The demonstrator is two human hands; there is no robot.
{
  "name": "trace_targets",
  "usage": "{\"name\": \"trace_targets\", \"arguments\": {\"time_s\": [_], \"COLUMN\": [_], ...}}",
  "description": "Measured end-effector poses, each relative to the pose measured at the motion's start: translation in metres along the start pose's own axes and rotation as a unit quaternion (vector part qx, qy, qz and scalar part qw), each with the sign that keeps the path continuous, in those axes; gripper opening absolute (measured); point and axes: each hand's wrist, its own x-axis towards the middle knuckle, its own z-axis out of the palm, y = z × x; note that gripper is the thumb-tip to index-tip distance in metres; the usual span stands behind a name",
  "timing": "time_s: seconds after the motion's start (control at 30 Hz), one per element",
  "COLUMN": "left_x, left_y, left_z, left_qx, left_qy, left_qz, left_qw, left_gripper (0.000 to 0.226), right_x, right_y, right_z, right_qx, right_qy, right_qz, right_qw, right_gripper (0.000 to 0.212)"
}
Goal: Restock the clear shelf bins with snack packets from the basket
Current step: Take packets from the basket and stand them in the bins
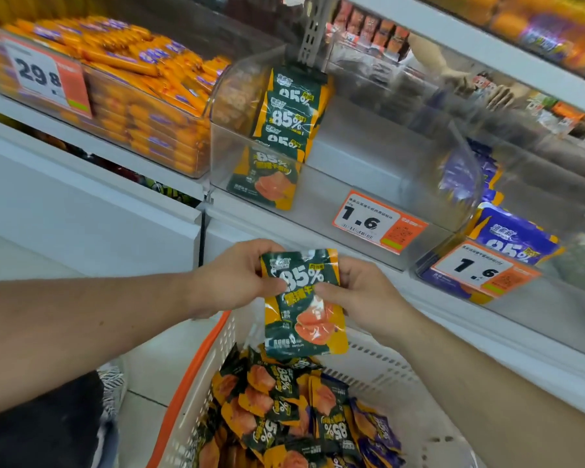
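Observation:
A green and orange snack packet [303, 307] marked 85% is held upright above the basket. My left hand [232, 280] pinches its left edge and my right hand [358, 295] pinches its right edge. Below it, the white basket [429, 430] with an orange rim holds several more green-orange packets [284, 400] and a few purple ones. Straight ahead, the clear shelf bin [352, 184] has a row of the same green-orange packets [284, 130] standing against its left wall. The rest of the bin's floor is bare.
A bin of orange sausage sticks [142, 96] with a 29.8 price tag sits to the left. A bin with purple 85% packets [510, 238] is at the right. Price tags reading 1.6 [379, 222] hang on both bin fronts. More stocked shelves run above.

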Motion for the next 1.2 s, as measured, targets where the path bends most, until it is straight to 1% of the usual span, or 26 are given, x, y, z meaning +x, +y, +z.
{"name": "trace_targets", "arguments": {"time_s": [0.07, 0.1, 0.17, 0.2, 0.23, 0.27, 0.3, 0.37, 0.4, 0.43, 0.5, 0.57, 0.67, 0.73, 0.87, 0.93, 0.97, 1.0, 1.03, 1.07, 1.1, 1.13, 1.17, 1.2], "left_x": [0.0, -0.001, 0.003, 0.004, 0.005, 0.006, 0.006, 0.007, 0.008, 0.009, 0.01, 0.012, 0.014, 0.015, 0.018, 0.018, 0.018, 0.018, 0.018, 0.018, 0.018, 0.017, 0.017, 0.017], "left_y": [0.01, 0.016, 0.024, 0.027, 0.027, 0.026, 0.025, 0.019, 0.016, 0.015, 0.014, 0.013, 0.008, 0.004, 0.002, 0.0, -0.001, -0.002, -0.002, -0.002, -0.001, -0.001, 0.0, 0.0], "left_z": [-0.005, -0.008, -0.013, -0.014, -0.013, -0.012, -0.01, -0.005, -0.002, 0.0, 0.001, 0.002, 0.004, 0.005, 0.006, 0.005, 0.006, 0.006, 0.006, 0.007, 0.007, 0.008, 0.009, 0.01], "left_qx": [-0.04, -0.055, -0.082, -0.088, -0.094, -0.092, -0.084, -0.065, -0.064, -0.063, -0.05, -0.035, -0.022, -0.017, 0.006, 0.02, 0.026, 0.032, 0.04, 0.05, 0.062, 0.075, 0.089, 0.102], "left_qy": [0.057, 0.091, 0.149, 0.169, 0.184, 0.192, 0.195, 0.183, 0.173, 0.163, 0.153, 0.144, 0.139, 0.132, 0.128, 0.129, 0.126, 0.122, 0.117, 0.112, 0.107, 0.102, 0.097, 0.091], "left_qz": [0.037, 0.057, 0.107, 0.13, 0.148, 0.158, 0.16, 0.146, 0.141, 0.142, 0.141, 0.136, 0.122, 0.114, 0.102, 0.1, 0.1, 0.1, 0.1, 0.1, 0.1, 0.102, 0.103, 0.103], "left_qw": [0.997, 0.993, 0.98, 0.973, 0.967, 0.964, 0.964, 0.97, 0.973, 0.974, 0.977, 0.98, 0.983, 0.984, 0.986, 0.986, 0.987, 0.987, 0.987, 0.987, 0.987, 0.987, 0.986, 0.985], "left_gripper": [0.013, 0.011, 0.029, 0.03, 0.027, 0.021, 0.015, 0.004, 0.008, 0.018, 0.038, 0.042, 0.03, 0.02, 0.019, 0.019, 0.019, 0.019, 0.019, 0.019, 0.018, 0.019, 0.02, 0.021], "right_x": [-0.001, -0.002, -0.006, -0.007, -0.008, -0.004, 0.003, 0.023, 0.036, 0.051, 0.08, 0.105, 0.132, 0.147, 0.165, 0.162, 0.16, 0.156, 0.154, 0.152, 0.15, 0.146, 0.14, 0.133], "right_y": [-0.017, -0.026, -0.05, -0.065, -0.08, -0.095, -0.108, -0.132, -0.14, -0.146, -0.151, -0.153, -0.151, -0.147, -0.14, -0.139, -0.139, -0.141, -0.143, -0.147, -0.15, -0.153, -0.155, -0.155], "right_z": [0.0, -0.001, -0.004, -0.007, -0.008, -0.011, -0.014, -0.021, -0.024, -0.028, -0.032, -0.035, -0.033, -0.025, -0.012, -0.008, -0.007, -0.006, -0.006, -0.006, -0.006, -0.006, -0.007, -0.008], "right_qx": [-0.059, -0.1, -0.168, -0.178, -0.157, -0.11, -0.064, -0.026, -0.015, 0.004, 0.042, 0.042, -0.027, -0.051, -0.066, -0.057, -0.071, -0.099, -0.14, -0.182, -0.228, -0.28, -0.334, -0.368], "right_qy": [0.028, 0.055, 0.117, 0.146, 0.168, 0.185, 0.206, 0.261, 0.288, 0.304, 0.313, 0.307, 0.245, 0.202, 0.129, 0.081, 0.055, 0.037, 0.039, 0.058, 0.095, 0.147, 0.201, 0.25], "right_qz": [-0.061, -0.099, -0.167, -0.2, -0.228, -0.24, -0.244, -0.241, -0.225, -0.204, -0.137, -0.058, 0.035, 0.089, 0.155, 0.194, 0.209, 0.213, 0.203, 0.181, 0.144, 0.098, 0.041, -0.026], "right_qw": [0.996, 0.989, 0.965, 0.952, 0.946, 0.947, 0.945, 0.934, 0.931, 0.93, 0.939, 0.949, 0.968, 0.974, 0.977, 0.976, 0.974, 0.971, 0.968, 0.965, 0.958, 0.943, 0.92, 0.895], "right_gripper": [0.017, 0.012, 0.004, 0.005, 0.004, 0.005, 0.01, 0.008, 0.011, 0.016, 0.027, 0.03, 0.023, 0.022, 0.015, 0.011, 0.012, 0.016, 0.019, 0.02, 0.018, 0.014, 0.007, 0.008]}}
